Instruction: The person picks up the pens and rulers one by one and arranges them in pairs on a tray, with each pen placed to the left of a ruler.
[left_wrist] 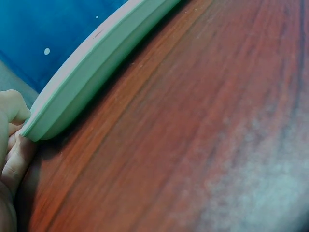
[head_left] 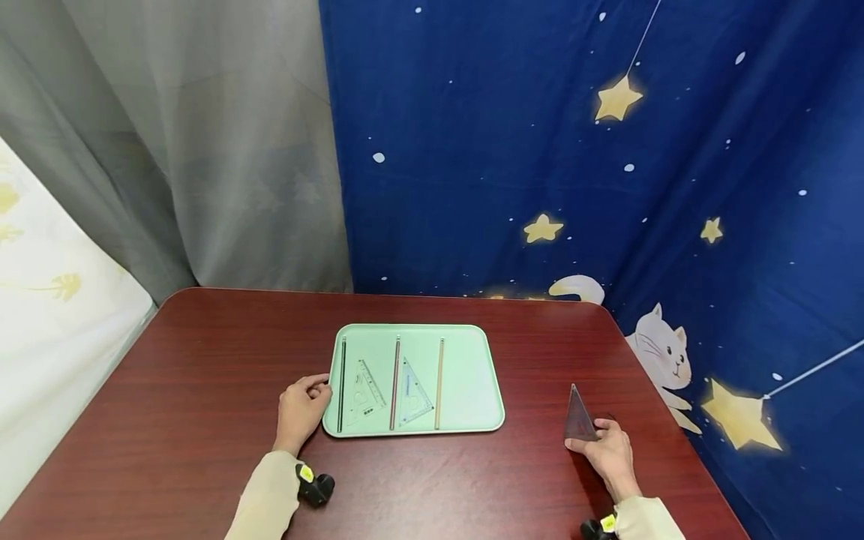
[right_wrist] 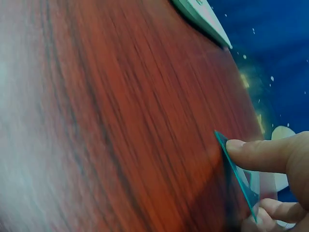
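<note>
A pale green tray [head_left: 472,375] lies in the middle of a dark red wooden table [head_left: 202,375]. In it lie three thin sticks [head_left: 394,382] and two clear set squares [head_left: 412,391]. My left hand [head_left: 302,405] holds the tray's left rim, its fingers [left_wrist: 12,145] against the tray edge [left_wrist: 82,82]. At the table's right, my right hand [head_left: 607,448] pinches a clear triangular set square [head_left: 578,416] and tilts it up off the table. In the right wrist view a finger [right_wrist: 265,154] presses on the set square [right_wrist: 239,176].
A blue curtain [head_left: 574,150] with stars and a cat hangs behind and to the right. A grey curtain [head_left: 202,150] hangs at the back left. A white patterned cloth [head_left: 47,300] lies off the table's left edge.
</note>
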{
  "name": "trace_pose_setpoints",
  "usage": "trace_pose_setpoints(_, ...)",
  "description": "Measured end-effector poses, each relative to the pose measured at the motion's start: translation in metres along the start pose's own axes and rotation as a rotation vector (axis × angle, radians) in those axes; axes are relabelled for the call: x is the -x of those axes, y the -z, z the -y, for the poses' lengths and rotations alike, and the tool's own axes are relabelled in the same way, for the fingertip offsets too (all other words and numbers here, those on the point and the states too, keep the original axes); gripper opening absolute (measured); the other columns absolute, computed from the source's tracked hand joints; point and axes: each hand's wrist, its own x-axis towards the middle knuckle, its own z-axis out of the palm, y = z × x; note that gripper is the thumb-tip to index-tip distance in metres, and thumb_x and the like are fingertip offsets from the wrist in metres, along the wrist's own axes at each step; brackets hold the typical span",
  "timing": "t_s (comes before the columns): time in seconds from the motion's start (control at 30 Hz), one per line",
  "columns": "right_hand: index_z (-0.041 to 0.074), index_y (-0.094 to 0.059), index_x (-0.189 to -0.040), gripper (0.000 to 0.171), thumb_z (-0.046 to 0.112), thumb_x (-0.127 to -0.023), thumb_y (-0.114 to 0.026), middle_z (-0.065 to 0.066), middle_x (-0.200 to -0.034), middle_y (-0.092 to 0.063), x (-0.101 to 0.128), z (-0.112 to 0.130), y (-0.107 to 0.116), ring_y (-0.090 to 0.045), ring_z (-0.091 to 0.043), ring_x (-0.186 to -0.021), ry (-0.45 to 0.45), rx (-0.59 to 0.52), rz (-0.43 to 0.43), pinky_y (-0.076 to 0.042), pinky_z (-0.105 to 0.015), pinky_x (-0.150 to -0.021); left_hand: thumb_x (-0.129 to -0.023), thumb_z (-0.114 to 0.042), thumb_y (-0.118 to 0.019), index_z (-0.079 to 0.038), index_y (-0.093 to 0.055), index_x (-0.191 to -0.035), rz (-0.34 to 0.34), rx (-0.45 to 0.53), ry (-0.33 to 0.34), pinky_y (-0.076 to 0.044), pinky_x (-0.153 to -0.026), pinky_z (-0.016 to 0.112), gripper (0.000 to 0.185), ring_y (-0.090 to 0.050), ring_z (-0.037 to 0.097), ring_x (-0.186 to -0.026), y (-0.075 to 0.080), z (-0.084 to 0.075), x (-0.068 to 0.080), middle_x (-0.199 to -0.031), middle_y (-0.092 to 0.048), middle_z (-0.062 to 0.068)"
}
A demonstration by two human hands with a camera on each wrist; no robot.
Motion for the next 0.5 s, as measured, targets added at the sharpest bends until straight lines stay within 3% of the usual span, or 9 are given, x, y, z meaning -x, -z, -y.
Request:
trace_pose_setpoints(0.3, -0.009, -0.053, -0.120, 0.060, 0.009, -0.069, -0.078, -0.022, -0.096, -0.062, 0.0031, 0.0067, -0.0035, -0.058, -0.026, -0.083, -0.020, -0.082, 0.074, -0.042, -0.031, -0.072, -0.085, -0.012, -0.059, -0.005, -0.072, -0.108, -0.016, -0.003, -0.011, -0.038, -0.060, 0.022, 0.027, -0.048, 0.007, -0.057, -0.0003, -0.0009, 0.0002, -0.071, -0.063, 0.004)
trace_pose_setpoints(0.5, -0.015, -0.055, -0.115, 0.046, -0.001, -0.073, -0.070, -0.009, -0.080, -0.060, 0.0052, 0.0083, -0.0073, -0.056, -0.009, -0.062, -0.037, -0.221, 0.090, -0.049, -0.024, -0.055, -0.086, -0.012, -0.058, -0.006, -0.072, -0.108, -0.014, -0.006, 0.002, -0.039, -0.061, 0.022, 0.027, -0.049, 0.008, -0.057, -0.0005, -0.0022, -0.0005, -0.072, -0.063, 0.004)
